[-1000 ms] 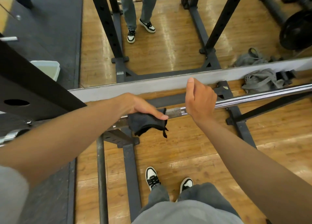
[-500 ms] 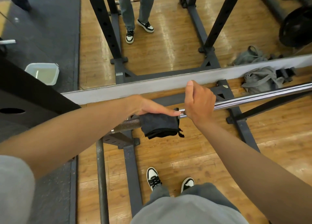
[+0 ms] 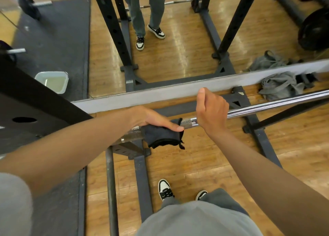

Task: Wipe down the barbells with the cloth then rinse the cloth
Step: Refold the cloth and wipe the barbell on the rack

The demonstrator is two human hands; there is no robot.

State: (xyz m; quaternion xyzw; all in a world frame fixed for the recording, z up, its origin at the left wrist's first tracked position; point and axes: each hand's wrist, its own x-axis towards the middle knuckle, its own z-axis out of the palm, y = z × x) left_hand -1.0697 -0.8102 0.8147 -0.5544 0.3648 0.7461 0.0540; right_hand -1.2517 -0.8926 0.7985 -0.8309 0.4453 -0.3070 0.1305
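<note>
One view only: a wide-angle camera worn on the person's head, facing forward and steeply down. It sits close above both forearms, which enter from the lower corners and meet at the barbell [image 3: 267, 107] crossing mid-frame. The wearer's own shoes [image 3: 165, 189] show near the bottom edge, on the wooden floor [image 3: 204, 161]. The upper half takes in a wall mirror [image 3: 178, 61], its base strip running across the frame. Straight lines bow toward the edges.
</note>
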